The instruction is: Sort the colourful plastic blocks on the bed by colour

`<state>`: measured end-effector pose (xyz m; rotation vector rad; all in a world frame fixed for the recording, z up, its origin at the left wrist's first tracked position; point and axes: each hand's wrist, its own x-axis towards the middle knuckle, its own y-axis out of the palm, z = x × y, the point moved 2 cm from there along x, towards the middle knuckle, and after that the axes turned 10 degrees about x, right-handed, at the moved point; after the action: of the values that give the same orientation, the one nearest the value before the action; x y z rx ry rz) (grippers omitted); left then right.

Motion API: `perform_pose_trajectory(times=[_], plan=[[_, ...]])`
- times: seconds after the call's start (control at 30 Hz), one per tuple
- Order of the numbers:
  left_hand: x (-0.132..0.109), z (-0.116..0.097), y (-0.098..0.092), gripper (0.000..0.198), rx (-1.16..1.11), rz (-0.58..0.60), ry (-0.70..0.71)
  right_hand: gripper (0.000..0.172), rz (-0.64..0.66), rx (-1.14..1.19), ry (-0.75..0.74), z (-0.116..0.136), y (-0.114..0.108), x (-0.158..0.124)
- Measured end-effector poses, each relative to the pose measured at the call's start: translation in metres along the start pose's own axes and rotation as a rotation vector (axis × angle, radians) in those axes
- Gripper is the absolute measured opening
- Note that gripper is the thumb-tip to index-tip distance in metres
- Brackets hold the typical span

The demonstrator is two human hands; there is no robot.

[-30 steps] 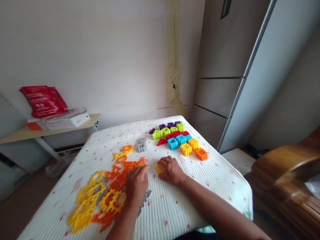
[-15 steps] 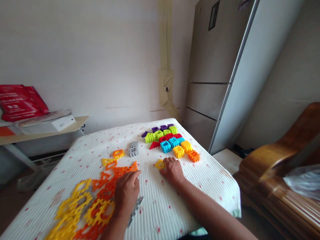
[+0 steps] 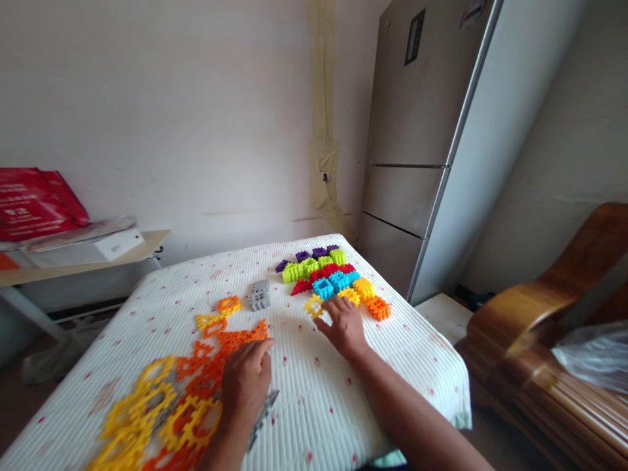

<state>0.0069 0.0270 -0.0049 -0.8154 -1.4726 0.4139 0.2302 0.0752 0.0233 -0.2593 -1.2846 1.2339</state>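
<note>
While the left hand (image 3: 248,376) stays well short of the blue block (image 3: 322,288), the right hand (image 3: 347,326) and yellow piece (image 3: 313,306) have come closer, just on its near side; the left's finger gap is hidden, the right's narrow beside the piece, grip unclear.

Light is soft, moderately dim; the wall (image 3: 235,157) is brightest mid-frame. Wooden armrest (image 3: 534,302) shows glare. Edge distortion leans the refrigerator (image 3: 412,137).

right hand (image 3: 343,326) partly hides a yellow cube (image 3: 349,294); left edge crops the red bag (image 3: 36,204)
</note>
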Motion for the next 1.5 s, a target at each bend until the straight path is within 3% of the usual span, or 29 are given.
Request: perform_pose_trajectory(times=[0.13,0.27,0.53,1.33,1.5], plan=[[0.000,-0.001,0.001,0.027,-0.010,0.005,-0.004,0.023,-0.170,-0.129,0.138,-0.027,-0.023,0.007],[-0.001,-0.001,0.002,0.026,-0.022,0.005,-0.001,0.022,-0.102,-0.224,0.292,-0.045,-0.031,0.008],[0.000,0.000,0.001,0.026,-0.020,0.000,0.003,0.024,0.005,-0.259,0.410,-0.045,-0.028,0.008],[0.000,-0.003,0.001,0.028,-0.033,0.063,-0.053,0.025,0.032,-0.266,0.453,-0.042,-0.027,0.008],[0.001,-0.008,-0.007,0.031,-0.013,0.159,-0.120,0.027,-0.091,-0.201,0.336,-0.040,-0.029,0.006]])
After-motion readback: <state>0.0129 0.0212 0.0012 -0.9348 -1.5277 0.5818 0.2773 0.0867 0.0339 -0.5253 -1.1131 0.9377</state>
